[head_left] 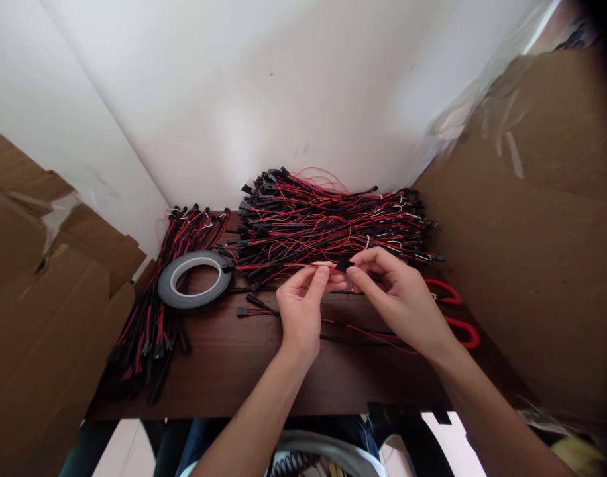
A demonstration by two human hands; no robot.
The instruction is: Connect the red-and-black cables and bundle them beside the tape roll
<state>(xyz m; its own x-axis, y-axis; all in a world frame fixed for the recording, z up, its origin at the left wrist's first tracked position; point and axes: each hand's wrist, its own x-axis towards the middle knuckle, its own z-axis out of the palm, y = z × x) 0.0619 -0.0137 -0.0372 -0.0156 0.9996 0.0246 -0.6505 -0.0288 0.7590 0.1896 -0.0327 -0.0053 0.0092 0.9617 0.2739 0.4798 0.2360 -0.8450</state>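
Observation:
Both my hands meet over the middle of a dark wooden table [244,371]. My left hand [303,308] pinches a thin red and black wire cable [363,331] between thumb and fingers. My right hand [400,291] pinches a small black piece [342,265] at the same spot, either tape or a connector. The cable trails down across the table under my hands. Just behind my fingers lies a big pile of red and black cables [328,222] with black connectors.
A roll of black tape [194,279] lies at the left. A second cable bundle [159,311] runs down the table's left side. Red-handled scissors [457,318] lie behind my right wrist. Cardboard boxes [40,298] flank the table; a white wall stands behind.

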